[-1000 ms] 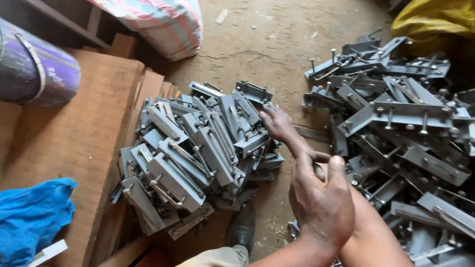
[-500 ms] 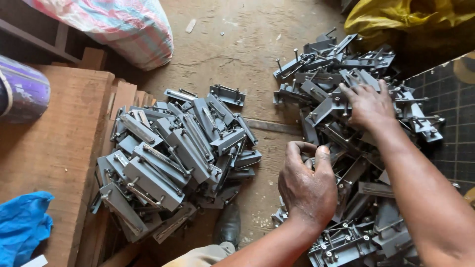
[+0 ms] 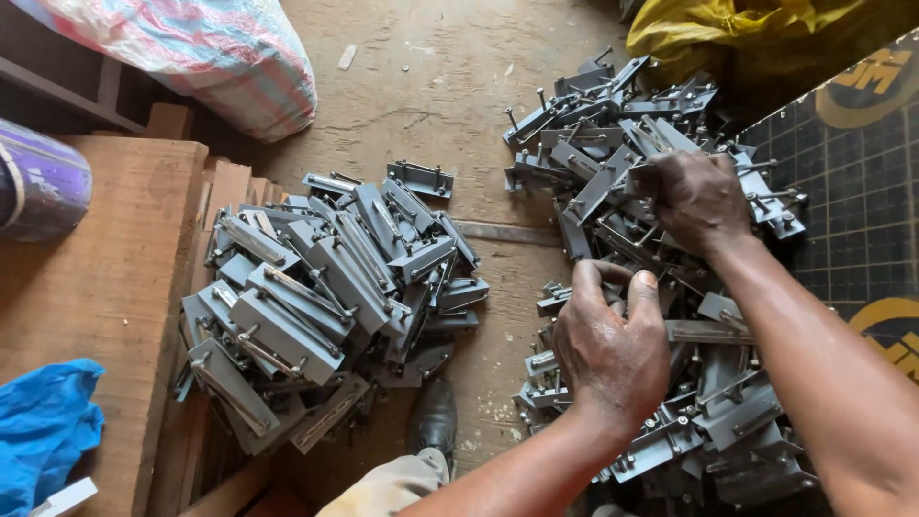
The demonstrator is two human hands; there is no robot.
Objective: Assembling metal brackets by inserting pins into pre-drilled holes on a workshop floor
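both hands sit curled on the right heap of grey metal brackets: left hand grips one piece, right hand clutches another. left of that heap lies a second bracket pile on dusty concrete floor, against worn wooden boards.

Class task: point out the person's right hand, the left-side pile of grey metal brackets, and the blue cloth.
right hand (image 3: 697,196), head view, back of the hand.
left pile of grey metal brackets (image 3: 325,297), head view, pile's middle.
blue cloth (image 3: 43,431), head view, cloth's centre.

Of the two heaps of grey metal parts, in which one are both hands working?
The right heap, beside the yellow bag. The left hand and right hand are both in it; the left heap, on the wooden boards, is untouched.
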